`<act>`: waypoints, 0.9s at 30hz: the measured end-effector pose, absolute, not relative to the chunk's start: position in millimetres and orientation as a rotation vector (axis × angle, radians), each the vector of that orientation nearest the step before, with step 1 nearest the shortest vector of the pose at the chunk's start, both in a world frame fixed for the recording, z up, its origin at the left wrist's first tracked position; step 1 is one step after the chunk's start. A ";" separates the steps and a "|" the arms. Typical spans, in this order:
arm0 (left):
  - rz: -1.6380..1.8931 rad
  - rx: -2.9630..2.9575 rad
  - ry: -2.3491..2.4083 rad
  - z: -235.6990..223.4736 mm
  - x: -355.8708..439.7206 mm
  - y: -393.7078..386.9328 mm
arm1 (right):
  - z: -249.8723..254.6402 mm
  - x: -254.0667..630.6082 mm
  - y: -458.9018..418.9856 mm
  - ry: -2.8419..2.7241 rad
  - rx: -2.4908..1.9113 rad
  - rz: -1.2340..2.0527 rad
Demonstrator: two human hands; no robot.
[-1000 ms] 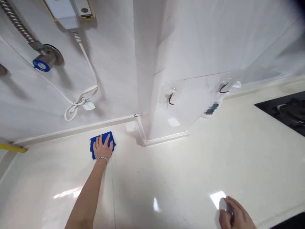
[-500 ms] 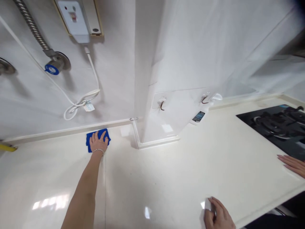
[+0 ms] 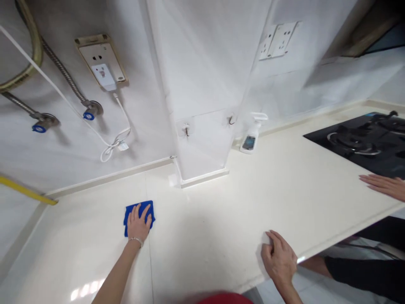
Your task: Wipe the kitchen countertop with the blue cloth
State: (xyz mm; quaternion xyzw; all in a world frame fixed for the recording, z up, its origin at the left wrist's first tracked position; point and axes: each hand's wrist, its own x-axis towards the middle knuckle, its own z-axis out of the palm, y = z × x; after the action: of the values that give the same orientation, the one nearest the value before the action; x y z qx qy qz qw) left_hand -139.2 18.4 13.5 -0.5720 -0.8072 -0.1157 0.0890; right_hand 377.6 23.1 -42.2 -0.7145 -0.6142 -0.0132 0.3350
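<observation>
My left hand [image 3: 139,226] presses down on a folded blue cloth [image 3: 129,211], holding it against the white countertop [image 3: 202,236] with its fingers spread over it. A thin bracelet [image 3: 136,240] circles that wrist. Near the counter's front edge rests my right hand [image 3: 280,257], its fingers loosely curled and the thumb close to the index finger. I see nothing in it, though its palm is hidden. A white spray bottle [image 3: 253,137] stands by the wall, beyond the right hand.
A co-worker's hand [image 3: 382,185] lies beside the black gas hob [image 3: 363,139]; a dark sleeve [image 3: 363,276] shows below the counter. A wall pillar [image 3: 202,147] juts out, with hooks. Valves [image 3: 90,113], a plug [image 3: 104,77], a cord [image 3: 110,150] and a yellow pipe [image 3: 28,192] are on the left.
My left hand has drawn the blue cloth away from the back wall, toward me. The view has shifted, bringing the spray bottle fully into sight. My right hand stays curled on the counter.
</observation>
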 end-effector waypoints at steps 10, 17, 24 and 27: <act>-0.292 -1.805 -2.332 6.2 -81.0 -110.6 | -45.1 378.7 22.3 -1.566 -1.811 -0.056; -0.253 -1.885 -2.340 10.7 -54.2 -163.1 | -42.2 381.6 20.4 -1.590 -1.802 -0.021; -0.231 -1.948 -2.350 7.7 -37.4 -200.7 | -39.4 384.1 18.6 -1.616 -1.825 -0.045; -0.206 -1.953 -2.353 7.5 -29.7 -227.4 | -38.5 384.3 18.6 -1.625 -1.831 -0.052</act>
State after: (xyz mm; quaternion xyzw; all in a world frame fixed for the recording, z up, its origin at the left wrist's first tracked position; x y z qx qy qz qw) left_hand -29.7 -227.4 7.5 -0.6368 -0.7671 -0.0673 0.0383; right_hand 384.3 18.6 -38.5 -0.7034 -0.6242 -0.0201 0.3395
